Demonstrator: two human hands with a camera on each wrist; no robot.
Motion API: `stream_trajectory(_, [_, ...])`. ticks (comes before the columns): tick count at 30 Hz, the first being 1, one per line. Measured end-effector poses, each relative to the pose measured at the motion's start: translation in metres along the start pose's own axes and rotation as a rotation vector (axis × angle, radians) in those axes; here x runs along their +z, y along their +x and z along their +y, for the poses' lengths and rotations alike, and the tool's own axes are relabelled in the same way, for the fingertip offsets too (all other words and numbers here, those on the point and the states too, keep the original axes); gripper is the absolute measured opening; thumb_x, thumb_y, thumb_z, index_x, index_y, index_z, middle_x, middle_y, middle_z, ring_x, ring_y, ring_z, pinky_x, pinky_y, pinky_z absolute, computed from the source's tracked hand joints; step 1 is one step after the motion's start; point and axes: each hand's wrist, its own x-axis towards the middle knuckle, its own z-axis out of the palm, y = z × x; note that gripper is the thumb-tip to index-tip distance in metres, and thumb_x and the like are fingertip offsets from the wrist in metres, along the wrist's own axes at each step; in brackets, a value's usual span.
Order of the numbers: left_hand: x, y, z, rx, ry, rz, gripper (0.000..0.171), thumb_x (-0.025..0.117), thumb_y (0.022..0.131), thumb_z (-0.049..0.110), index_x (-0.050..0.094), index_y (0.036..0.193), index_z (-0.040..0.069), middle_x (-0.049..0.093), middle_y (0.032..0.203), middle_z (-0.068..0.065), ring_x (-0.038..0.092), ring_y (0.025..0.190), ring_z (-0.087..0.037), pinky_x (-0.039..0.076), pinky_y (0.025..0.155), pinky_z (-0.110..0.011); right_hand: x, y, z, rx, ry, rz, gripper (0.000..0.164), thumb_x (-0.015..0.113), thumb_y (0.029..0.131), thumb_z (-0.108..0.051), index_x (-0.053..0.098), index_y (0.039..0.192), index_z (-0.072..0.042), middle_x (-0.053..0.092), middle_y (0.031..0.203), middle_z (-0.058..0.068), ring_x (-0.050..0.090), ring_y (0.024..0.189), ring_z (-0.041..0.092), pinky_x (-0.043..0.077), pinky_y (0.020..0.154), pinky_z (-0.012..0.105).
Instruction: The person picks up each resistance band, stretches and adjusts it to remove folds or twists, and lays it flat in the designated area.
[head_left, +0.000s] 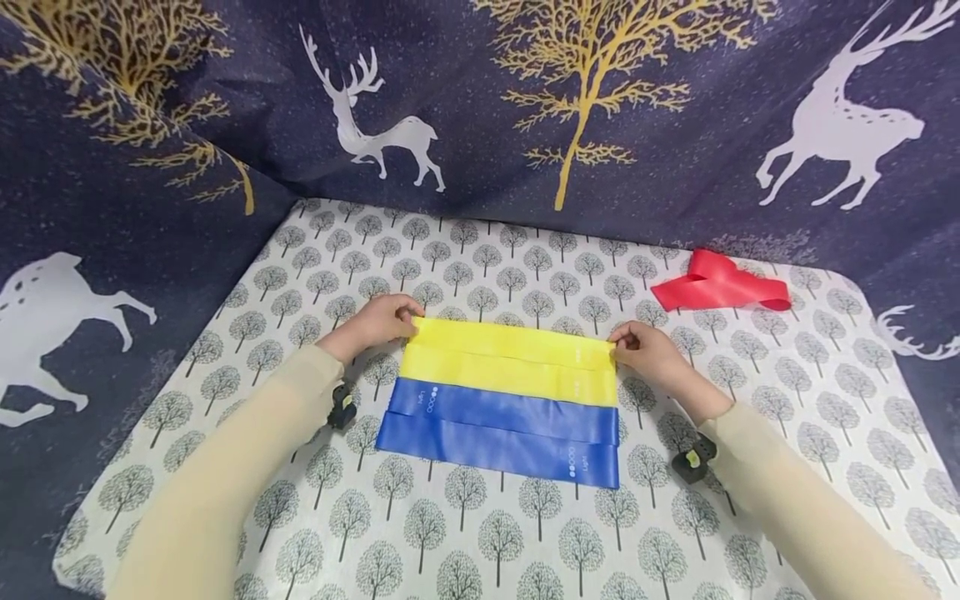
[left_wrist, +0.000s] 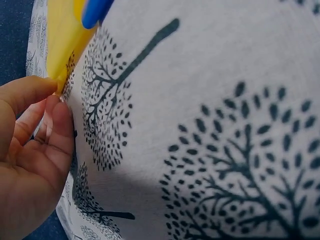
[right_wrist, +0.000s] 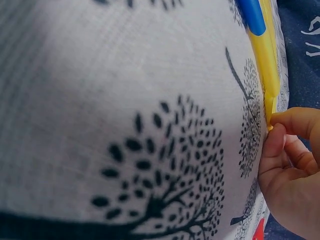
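Observation:
A yellow resistance band [head_left: 510,354] lies flat across the middle of the table in the head view. My left hand [head_left: 386,321] pinches its far left corner between thumb and fingers, and my right hand [head_left: 648,354] pinches the far right end. Directly below, on the near side, lies a blue resistance band [head_left: 498,429] printed "Light" with a row of dots at each end. The yellow band's near edge meets the blue one's far edge. In the left wrist view, the yellow corner [left_wrist: 62,60] is pulled to a point at the fingertips.
A red band [head_left: 720,283] lies loosely twisted at the back right of the table. The white tablecloth [head_left: 465,533] carries a tree print. Behind the table hangs a dark blue cloth [head_left: 480,133] with deer and golden trees.

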Motion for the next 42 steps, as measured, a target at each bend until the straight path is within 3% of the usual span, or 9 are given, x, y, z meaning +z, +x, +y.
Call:
stream_trajectory(5, [-0.004,0.000,0.000,-0.005,-0.018,-0.030,0.039,0.063,0.095,0.004,0.059,0.134,-0.004,0.050,0.085,-0.005,0.050,0.070,-0.017,0.047,0.065,-0.027,-0.001,0.002,0.000,0.033,0.031,-0.036,0.022,0.060,0.095,-0.003,0.062,0.114,0.006,0.060,0.095,0.010,0.052,0.084,0.017,0.050,0.066,0.022])
stream_trajectory(12, [-0.013,-0.001,0.005,0.001,0.025,-0.084,0.041,0.056,0.100,0.011,0.054,0.136,-0.008,0.065,0.097,-0.014,0.064,0.085,-0.021,0.058,0.081,-0.033,-0.008,0.003,0.001,0.052,0.123,-0.071,0.025,0.053,0.101,-0.005,0.058,0.119,0.011,0.063,0.092,0.011,0.058,0.080,0.015,0.056,0.068,0.024])
stream_trajectory(18, [-0.016,0.001,0.015,0.020,0.065,-0.065,0.037,0.049,0.105,0.014,0.055,0.134,-0.007,0.066,0.103,-0.017,0.061,0.083,-0.022,0.054,0.075,-0.033,-0.018,0.001,0.008,0.059,0.199,-0.039,0.032,0.051,0.103,-0.007,0.051,0.126,0.015,0.063,0.108,0.020,0.059,0.081,0.006,0.056,0.071,0.019])
stream_trajectory(25, [-0.010,0.012,0.027,0.040,0.093,-0.049,0.035,0.053,0.105,0.017,0.060,0.132,-0.003,0.066,0.100,-0.015,0.059,0.078,-0.020,0.052,0.068,-0.030,-0.029,-0.003,0.015,0.071,0.220,0.001,0.039,0.050,0.104,-0.009,0.047,0.133,0.016,0.056,0.129,0.034,0.059,0.087,-0.001,0.056,0.076,0.015])
stream_trajectory(36, [0.000,0.023,0.053,0.047,0.005,-0.085,0.038,0.048,0.103,0.014,0.058,0.137,0.000,0.058,0.086,-0.009,0.049,0.071,-0.016,0.045,0.067,-0.030,-0.040,-0.009,0.023,0.098,0.217,0.034,0.038,0.050,0.104,-0.008,0.046,0.133,0.016,0.054,0.130,0.033,0.058,0.086,-0.004,0.055,0.078,0.013])
stream_trajectory(42, [0.011,0.029,0.064,0.037,-0.025,-0.094,0.037,0.051,0.104,0.015,0.059,0.138,0.002,0.065,0.100,-0.014,0.058,0.084,-0.022,0.049,0.072,-0.030,-0.048,-0.012,0.024,0.086,0.199,0.050,0.038,0.048,0.104,-0.006,0.045,0.133,0.018,0.058,0.120,0.027,0.060,0.080,-0.002,0.056,0.075,0.015])
